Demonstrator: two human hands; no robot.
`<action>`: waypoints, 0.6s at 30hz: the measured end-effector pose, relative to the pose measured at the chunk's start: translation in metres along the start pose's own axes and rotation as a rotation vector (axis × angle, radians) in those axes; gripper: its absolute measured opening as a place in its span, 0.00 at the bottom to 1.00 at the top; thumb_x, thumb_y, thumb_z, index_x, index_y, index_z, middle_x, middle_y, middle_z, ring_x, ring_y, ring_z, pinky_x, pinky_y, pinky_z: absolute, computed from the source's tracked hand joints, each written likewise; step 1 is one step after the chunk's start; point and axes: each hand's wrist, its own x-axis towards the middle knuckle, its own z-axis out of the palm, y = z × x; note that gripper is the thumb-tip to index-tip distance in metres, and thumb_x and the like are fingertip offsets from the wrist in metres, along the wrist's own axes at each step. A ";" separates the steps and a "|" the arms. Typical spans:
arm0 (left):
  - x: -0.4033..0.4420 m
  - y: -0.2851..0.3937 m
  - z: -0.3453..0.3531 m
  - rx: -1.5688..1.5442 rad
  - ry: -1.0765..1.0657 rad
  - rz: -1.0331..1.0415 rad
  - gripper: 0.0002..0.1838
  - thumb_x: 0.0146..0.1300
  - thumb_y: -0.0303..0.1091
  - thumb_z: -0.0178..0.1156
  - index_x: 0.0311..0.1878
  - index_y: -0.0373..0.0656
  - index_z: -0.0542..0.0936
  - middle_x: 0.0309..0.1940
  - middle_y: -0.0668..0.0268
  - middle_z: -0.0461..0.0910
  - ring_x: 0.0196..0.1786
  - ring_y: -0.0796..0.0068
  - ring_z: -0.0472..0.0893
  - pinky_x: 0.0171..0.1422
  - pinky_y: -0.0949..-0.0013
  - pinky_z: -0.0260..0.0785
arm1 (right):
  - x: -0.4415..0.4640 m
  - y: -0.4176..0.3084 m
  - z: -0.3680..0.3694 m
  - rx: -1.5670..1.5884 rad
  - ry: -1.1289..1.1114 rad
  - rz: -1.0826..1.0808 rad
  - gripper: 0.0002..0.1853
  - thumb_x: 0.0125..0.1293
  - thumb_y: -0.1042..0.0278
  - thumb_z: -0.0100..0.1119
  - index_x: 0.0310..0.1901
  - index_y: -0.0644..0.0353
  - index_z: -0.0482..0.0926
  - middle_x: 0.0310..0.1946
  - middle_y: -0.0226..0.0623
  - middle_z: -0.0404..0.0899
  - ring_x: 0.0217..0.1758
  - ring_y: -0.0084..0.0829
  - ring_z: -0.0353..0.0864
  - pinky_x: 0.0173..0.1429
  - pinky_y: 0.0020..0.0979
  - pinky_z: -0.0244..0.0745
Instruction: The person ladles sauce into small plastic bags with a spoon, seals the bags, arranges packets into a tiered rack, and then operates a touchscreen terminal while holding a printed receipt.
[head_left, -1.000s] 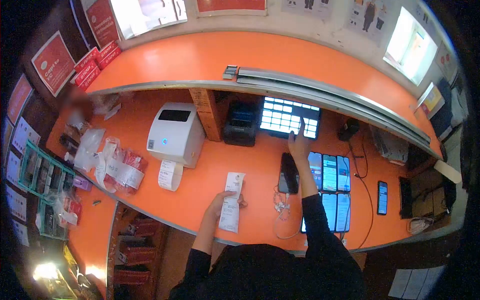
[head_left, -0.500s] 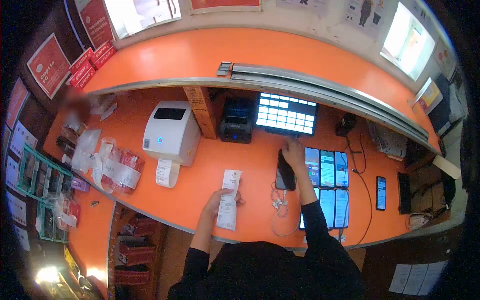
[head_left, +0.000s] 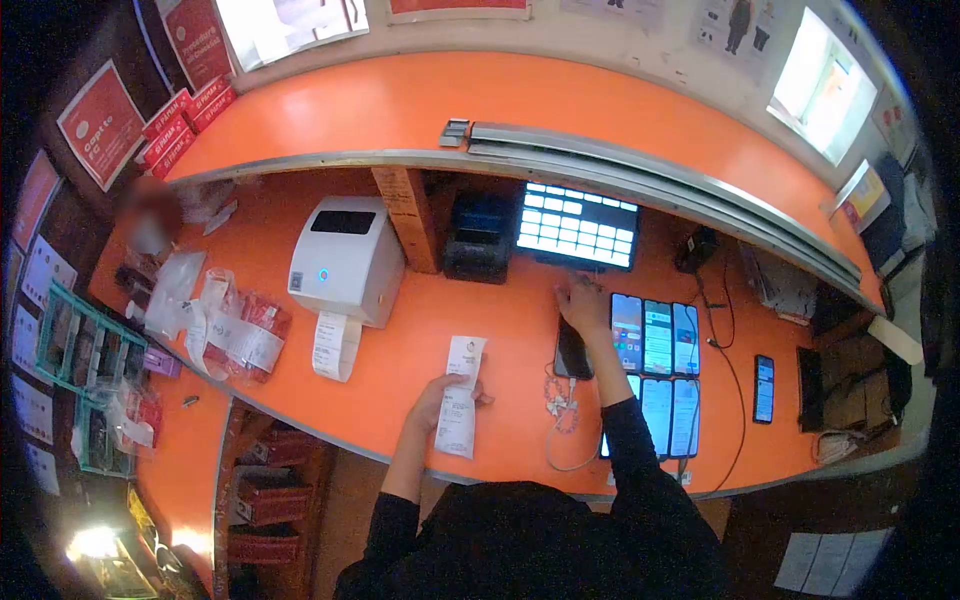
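Observation:
My left hand (head_left: pixel 436 402) is closed on a printed paper receipt (head_left: pixel 458 425), its thumb across the front. The receipt stands lengthwise above the orange counter (head_left: pixel 400 350). My right hand (head_left: pixel 584 302) reaches forward with its fingers apart, over the top end of a dark-screened phone (head_left: pixel 572 352) with a cable plugged into its lower end. Just beyond those fingers is the lower edge of a lit tablet screen (head_left: pixel 577 226) showing a grid of tiles. Right of my right forearm, several lit phones (head_left: pixel 657 336) lie in two rows.
A white label printer (head_left: pixel 345 260) with paper hanging out stands left of centre, beside a wooden post (head_left: pixel 408 220) and a black printer (head_left: pixel 477 240). Plastic-wrapped red packets (head_left: pixel 255 340) lie at left. Loose cables cross the right side near another phone (head_left: pixel 763 388). A raised shelf (head_left: pixel 330 105) spans above.
The fingers of my right hand have spread and shifted slightly left over the dark phone's top end. My left hand keeps the receipt in nearly the same place. The view has shifted slightly.

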 end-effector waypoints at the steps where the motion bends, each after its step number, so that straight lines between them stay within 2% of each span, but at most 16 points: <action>1: 0.000 0.000 -0.001 0.001 0.000 0.003 0.30 0.59 0.37 0.52 0.66 0.42 0.63 0.28 0.61 0.74 0.40 0.60 0.79 0.60 0.57 0.68 | 0.001 -0.005 0.000 0.006 0.074 -0.056 0.22 0.61 0.58 0.55 0.57 0.55 0.72 0.47 0.49 0.78 0.48 0.51 0.78 0.57 0.51 0.67; 5: 0.002 0.000 -0.001 0.028 -0.031 0.011 0.29 0.60 0.38 0.52 0.66 0.42 0.63 0.28 0.62 0.73 0.41 0.60 0.79 0.60 0.57 0.67 | 0.012 -0.033 0.010 0.051 0.154 -0.141 0.25 0.62 0.57 0.55 0.61 0.53 0.68 0.48 0.50 0.77 0.49 0.51 0.77 0.59 0.52 0.65; 7: 0.000 0.002 0.007 0.016 -0.038 0.008 0.30 0.60 0.38 0.52 0.66 0.42 0.63 0.27 0.62 0.73 0.41 0.60 0.79 0.60 0.57 0.67 | 0.022 -0.047 0.014 0.096 0.156 -0.158 0.29 0.64 0.55 0.52 0.67 0.49 0.61 0.45 0.55 0.77 0.47 0.53 0.78 0.54 0.54 0.69; 8: -0.001 0.002 0.011 0.023 0.006 0.018 0.30 0.60 0.38 0.51 0.67 0.43 0.62 0.25 0.62 0.72 0.38 0.60 0.78 0.61 0.56 0.67 | 0.028 -0.053 0.014 0.100 0.159 -0.159 0.29 0.64 0.55 0.52 0.67 0.49 0.61 0.45 0.55 0.77 0.47 0.53 0.78 0.54 0.54 0.69; 9: -0.003 0.003 0.017 0.030 0.049 0.028 0.31 0.60 0.37 0.51 0.67 0.43 0.62 0.22 0.63 0.70 0.35 0.60 0.78 0.62 0.55 0.66 | 0.033 -0.058 0.015 0.132 0.125 -0.121 0.31 0.65 0.55 0.52 0.69 0.47 0.57 0.42 0.55 0.78 0.44 0.54 0.79 0.50 0.56 0.71; 10: -0.004 0.004 0.019 0.034 0.050 0.030 0.31 0.60 0.37 0.51 0.67 0.43 0.62 0.22 0.63 0.70 0.35 0.60 0.78 0.62 0.55 0.66 | 0.037 -0.062 0.015 0.164 0.091 -0.084 0.33 0.65 0.54 0.51 0.70 0.45 0.54 0.39 0.55 0.78 0.41 0.55 0.80 0.45 0.57 0.73; 11: -0.005 0.004 0.021 0.036 0.072 0.024 0.30 0.60 0.38 0.51 0.67 0.43 0.62 0.23 0.63 0.70 0.35 0.61 0.78 0.62 0.56 0.66 | 0.041 -0.066 0.015 0.166 0.094 -0.084 0.33 0.65 0.54 0.51 0.70 0.45 0.54 0.39 0.55 0.78 0.41 0.55 0.80 0.45 0.57 0.73; 13: -0.005 0.005 0.021 0.038 0.091 0.019 0.30 0.60 0.38 0.51 0.67 0.43 0.63 0.23 0.63 0.70 0.35 0.61 0.78 0.61 0.56 0.67 | 0.046 -0.069 0.016 0.183 -0.032 0.069 0.35 0.65 0.53 0.51 0.71 0.43 0.49 0.34 0.56 0.79 0.34 0.56 0.81 0.35 0.57 0.75; 16: -0.004 0.004 0.017 0.032 0.055 0.021 0.30 0.60 0.37 0.51 0.67 0.43 0.63 0.23 0.63 0.71 0.35 0.61 0.78 0.61 0.57 0.68 | 0.049 -0.065 0.024 0.017 -0.002 0.041 0.36 0.65 0.51 0.51 0.72 0.43 0.48 0.31 0.54 0.81 0.30 0.55 0.81 0.32 0.55 0.75; 18: -0.004 0.004 0.012 0.044 -0.005 0.028 0.32 0.61 0.36 0.51 0.68 0.39 0.60 0.27 0.62 0.73 0.37 0.65 0.78 0.63 0.56 0.66 | 0.047 -0.067 0.012 0.074 -0.063 0.063 0.36 0.65 0.51 0.51 0.72 0.43 0.48 0.32 0.54 0.81 0.31 0.55 0.81 0.32 0.55 0.76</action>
